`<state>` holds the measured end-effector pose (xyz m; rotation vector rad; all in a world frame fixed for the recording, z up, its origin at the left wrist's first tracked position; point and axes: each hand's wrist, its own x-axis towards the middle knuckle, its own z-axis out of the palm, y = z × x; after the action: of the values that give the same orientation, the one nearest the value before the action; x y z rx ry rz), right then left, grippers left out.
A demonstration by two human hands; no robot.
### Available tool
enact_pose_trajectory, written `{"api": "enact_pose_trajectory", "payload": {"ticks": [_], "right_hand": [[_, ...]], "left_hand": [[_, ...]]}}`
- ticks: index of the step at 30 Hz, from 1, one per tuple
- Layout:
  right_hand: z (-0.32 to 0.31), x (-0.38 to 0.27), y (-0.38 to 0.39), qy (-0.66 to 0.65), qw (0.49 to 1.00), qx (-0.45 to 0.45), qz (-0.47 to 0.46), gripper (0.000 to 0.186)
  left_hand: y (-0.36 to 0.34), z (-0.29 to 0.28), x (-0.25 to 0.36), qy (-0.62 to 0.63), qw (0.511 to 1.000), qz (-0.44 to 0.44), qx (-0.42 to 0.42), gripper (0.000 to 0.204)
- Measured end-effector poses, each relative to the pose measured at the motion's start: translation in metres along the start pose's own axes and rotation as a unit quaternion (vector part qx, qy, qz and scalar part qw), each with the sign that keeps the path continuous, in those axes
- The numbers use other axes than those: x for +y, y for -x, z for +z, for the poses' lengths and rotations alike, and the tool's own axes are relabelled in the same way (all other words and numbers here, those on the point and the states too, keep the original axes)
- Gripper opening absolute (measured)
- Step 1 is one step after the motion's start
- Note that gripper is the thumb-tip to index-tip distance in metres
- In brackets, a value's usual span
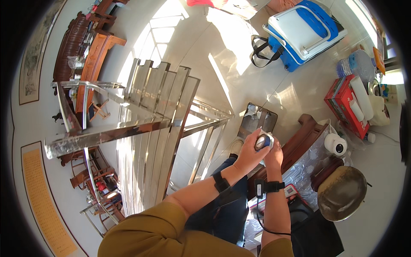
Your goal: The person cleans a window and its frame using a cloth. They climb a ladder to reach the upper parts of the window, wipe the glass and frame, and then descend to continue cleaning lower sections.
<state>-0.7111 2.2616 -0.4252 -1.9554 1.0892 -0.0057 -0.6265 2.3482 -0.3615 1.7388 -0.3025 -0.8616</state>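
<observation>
Head view, the only one. Small rounded blue-and-white object (264,141), just right of centre in frame, held up between the two hands. Left hand (250,153) closed on it, thumb along the near side. Right hand (274,155) curled against its right side; cannot tell whether that one grips or only steadies. Object's far side hidden by fingers.

Around: metal frame (115,132) of shiny bars and upright slats (147,100) fills left-centre, blocking much of the floor and the furniture behind it. Shallow dark case (267,122) on the floor just above the hands. Brown wooden armrest (295,141) to the right, close by the right forearm. Beyond it, clear plastic wrap (302,175), a white camera (335,144) and a brown rounded ornament (342,192) at lower right. Upper right: blue-and-white cooler box (295,32), clear bottle (363,65), red box (342,98).

Counts: hands, two; wrist straps (221,183), two, one per arm; held object, cooler box, bottle, red box, camera, one each; wall scrolls (45,201), two, far left; slats several, overlapping, exact number unclear.
</observation>
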Motion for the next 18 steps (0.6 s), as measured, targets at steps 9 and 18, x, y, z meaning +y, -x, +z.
{"api": "enact_pose_trajectory", "payload": {"ticks": [9, 18], "right_hand": [[-0.029, 0.017, 0.06, -0.302, 0.949, -0.085, 0.027, 0.033], [-0.019, -0.022, 0.093, -0.154, 0.977, -0.144, 0.038, 0.032]], "left_hand": [[0.089, -0.051, 0.148, -0.158, 0.977, 0.106, -0.092, 0.076], [0.145, -0.184, 0.189, -0.468, 0.847, 0.186, 0.169, 0.071]]}}
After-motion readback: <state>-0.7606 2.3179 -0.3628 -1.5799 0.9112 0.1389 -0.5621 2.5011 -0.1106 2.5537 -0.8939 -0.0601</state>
